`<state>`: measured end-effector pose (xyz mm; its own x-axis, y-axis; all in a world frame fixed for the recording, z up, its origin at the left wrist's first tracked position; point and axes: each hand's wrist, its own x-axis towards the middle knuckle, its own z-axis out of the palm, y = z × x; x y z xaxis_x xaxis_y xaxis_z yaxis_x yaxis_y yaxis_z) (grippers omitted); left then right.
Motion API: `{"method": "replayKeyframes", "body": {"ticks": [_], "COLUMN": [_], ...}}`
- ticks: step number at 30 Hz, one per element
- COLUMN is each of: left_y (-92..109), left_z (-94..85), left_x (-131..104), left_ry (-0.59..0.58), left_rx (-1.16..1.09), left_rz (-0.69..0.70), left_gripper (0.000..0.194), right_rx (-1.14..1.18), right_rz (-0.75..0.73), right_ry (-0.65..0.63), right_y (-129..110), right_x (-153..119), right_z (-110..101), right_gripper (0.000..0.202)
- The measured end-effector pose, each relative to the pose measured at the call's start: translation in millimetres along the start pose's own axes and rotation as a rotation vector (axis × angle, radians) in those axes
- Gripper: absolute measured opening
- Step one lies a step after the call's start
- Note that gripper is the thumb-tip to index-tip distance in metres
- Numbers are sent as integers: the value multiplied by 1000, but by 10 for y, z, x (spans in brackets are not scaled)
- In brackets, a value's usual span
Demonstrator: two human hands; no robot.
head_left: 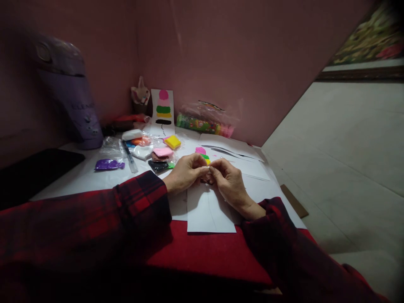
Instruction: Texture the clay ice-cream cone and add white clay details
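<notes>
My left hand [187, 171] and my right hand [231, 182] meet fingertip to fingertip above a white paper strip [210, 214]. Both are closed in a pinch. A tiny pale spot shows between the fingertips, too small to name. On the strip just beyond the fingers are patches of pink clay [200, 150] and green clay [205, 157], with a bit of yellow partly hidden by my left hand. Brown clay [207, 179] lies right under the fingertips, partly covered by them. Below it a thin drawn line runs down the paper.
Left of my hands lie a yellow clay packet [172, 142], pink packet [163, 152], black packet [158, 166], purple packet [107, 164] and a pen [130, 158]. A purple bottle [74, 101] stands far left. A card with coloured bands [163, 110] leans at the wall beside a wrapped pack [202, 123].
</notes>
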<state>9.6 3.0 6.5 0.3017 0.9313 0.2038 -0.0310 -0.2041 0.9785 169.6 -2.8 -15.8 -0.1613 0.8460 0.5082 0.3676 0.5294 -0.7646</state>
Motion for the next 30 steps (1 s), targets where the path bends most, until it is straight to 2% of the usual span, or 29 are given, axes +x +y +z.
{"method": "replayKeyframes", "body": {"ticks": [30], "left_y": [-102], "left_z": [-38], "left_x": [15], "left_ry": [-43], "left_rx": [79], "left_rz": [-3], "left_gripper": [15], "right_rx": [-97], "right_rz": [-36], "right_ry": [-16], "right_y": [-52], "right_x": [-2], "right_z": [-8], "right_gripper": [7]}}
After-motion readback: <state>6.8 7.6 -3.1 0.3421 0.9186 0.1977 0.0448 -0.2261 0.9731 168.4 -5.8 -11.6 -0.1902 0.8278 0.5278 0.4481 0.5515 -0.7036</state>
